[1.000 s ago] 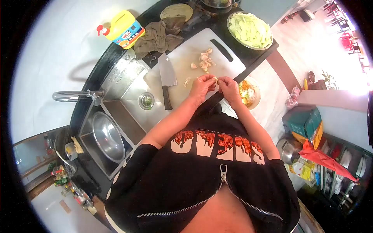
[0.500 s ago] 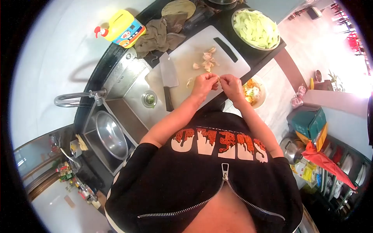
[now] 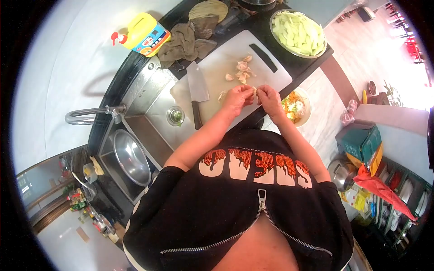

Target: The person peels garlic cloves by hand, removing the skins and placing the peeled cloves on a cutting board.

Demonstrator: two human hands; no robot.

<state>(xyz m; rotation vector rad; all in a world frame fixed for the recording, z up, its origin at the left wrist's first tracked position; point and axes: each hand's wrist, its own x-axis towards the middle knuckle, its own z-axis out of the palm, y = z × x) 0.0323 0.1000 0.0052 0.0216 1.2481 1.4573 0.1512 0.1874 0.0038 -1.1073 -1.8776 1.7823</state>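
Over the near edge of the white cutting board [image 3: 217, 58], my left hand [image 3: 239, 99] and my right hand [image 3: 270, 100] meet fingertip to fingertip. Both are closed in a pinch on a small pale garlic clove [image 3: 254, 91] between them. Unpeeled garlic cloves [image 3: 242, 67] lie in a loose pile on the board, just beyond my hands. A few pale cloves [image 3: 222, 95] rest left of my left hand, partly hidden by it. The cleaver [image 3: 198, 83] lies flat on the board's left part, its dark handle toward me.
A bowl of sliced green vegetable [image 3: 298, 34] stands at the back right. Below the counter's right edge is a bowl of scraps [image 3: 296, 107]. Left are the sink drain [image 3: 175, 116], faucet [image 3: 92, 115], metal basin [image 3: 131, 157], yellow bottle [image 3: 144, 34] and grey cloth [image 3: 181, 45].
The view has shifted slightly, moving the surroundings a little in the frame. My hands stay together with small finger movements, and more of the pale clove shows between them.
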